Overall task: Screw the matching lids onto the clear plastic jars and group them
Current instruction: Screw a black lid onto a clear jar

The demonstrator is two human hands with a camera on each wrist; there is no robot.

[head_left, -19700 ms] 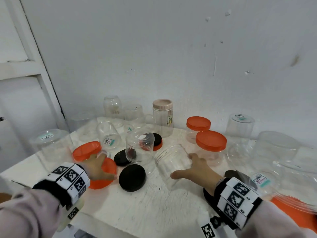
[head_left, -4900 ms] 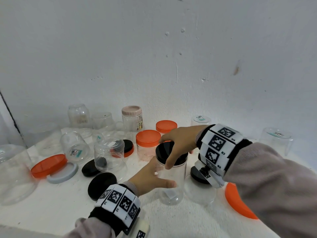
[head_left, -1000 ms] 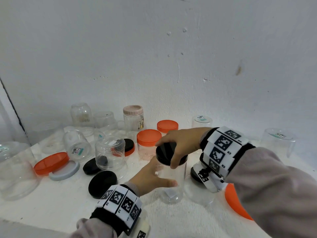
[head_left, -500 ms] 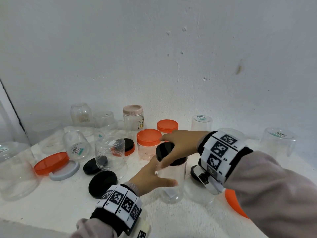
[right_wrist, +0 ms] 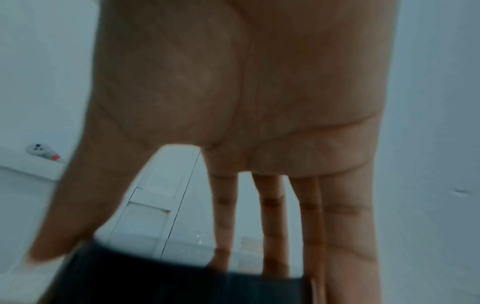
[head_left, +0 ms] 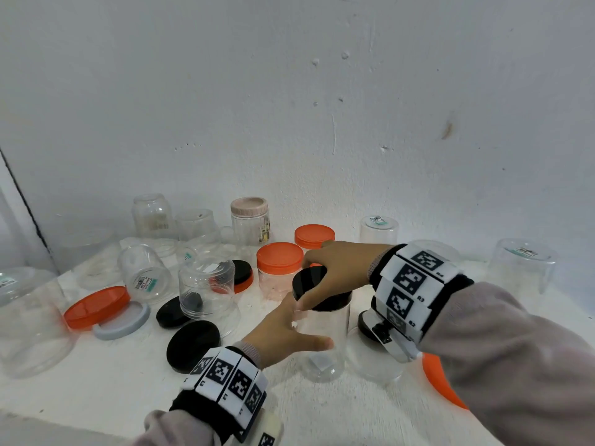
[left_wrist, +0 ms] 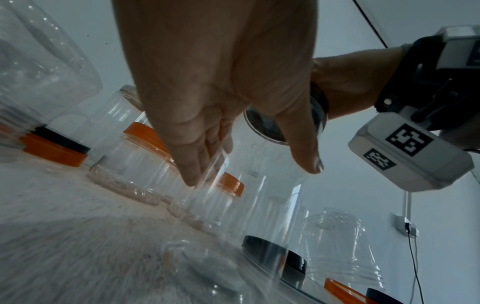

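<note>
**Both hands reaching in, left low and right high**

The left hand reaches forward from the lower middle, palm turned inward to the right, fingers held together and the thumb spread apart from them. A band of black-and-white markers wraps its wrist above a pale sleeve. The right hand comes in from the right at a higher level, palm down, wrist bent, thumb and fingers spread and curved downward. Its forearm crosses the frame in a pale sleeve, with a marker band and a small camera unit at the wrist.
</note>
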